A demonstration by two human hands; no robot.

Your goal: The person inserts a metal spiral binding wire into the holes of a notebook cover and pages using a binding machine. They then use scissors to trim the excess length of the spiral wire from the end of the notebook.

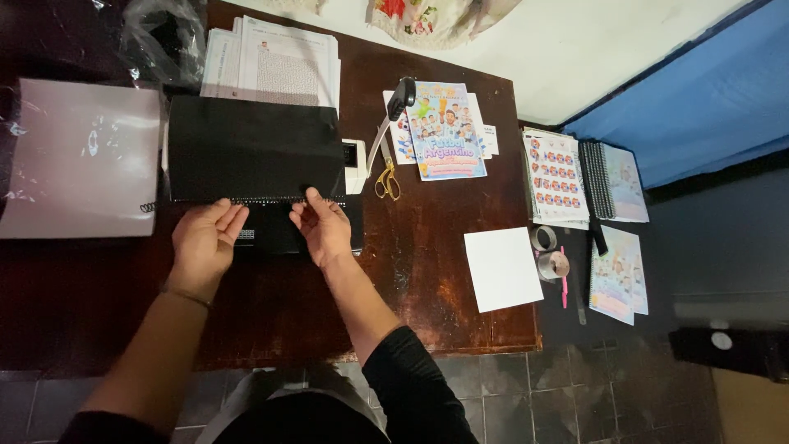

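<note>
Both hands (263,234) touch the near edge of the black cover (255,148)

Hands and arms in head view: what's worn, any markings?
Both hands bare, no gloves or rings visible. Left hand has a thin dark band at the wrist. Dark sleeves are pushed up on both arms; the right hand side's sleeve shows bunched near the elbow.
</note>
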